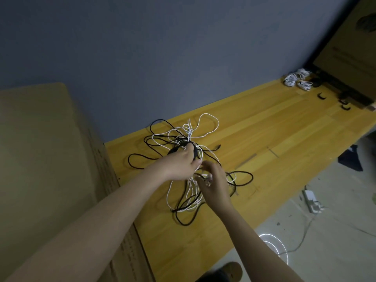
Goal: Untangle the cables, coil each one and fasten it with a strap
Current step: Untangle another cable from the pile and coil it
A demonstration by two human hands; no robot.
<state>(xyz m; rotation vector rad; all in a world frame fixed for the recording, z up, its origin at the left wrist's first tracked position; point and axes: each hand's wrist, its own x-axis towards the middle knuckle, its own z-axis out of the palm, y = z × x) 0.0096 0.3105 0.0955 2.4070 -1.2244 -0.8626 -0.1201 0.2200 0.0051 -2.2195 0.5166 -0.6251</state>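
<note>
Tangled cables [189,151]: left hand [181,164] grips a black coil, right hand [213,180] pinches a white strand.

Dim, soft indoor light; wide-angle bending curves the table [264,127] edges; corners darken; slight overall blur.

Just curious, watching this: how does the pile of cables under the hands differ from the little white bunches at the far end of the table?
The tangle mixes black and white cables in loose, sprawling loops; the far bunches look all white and are wound into small tight coils. The tangle is being handled by the left hand and right hand; the bunches lie untouched. Both rest on the wooden table.
</note>
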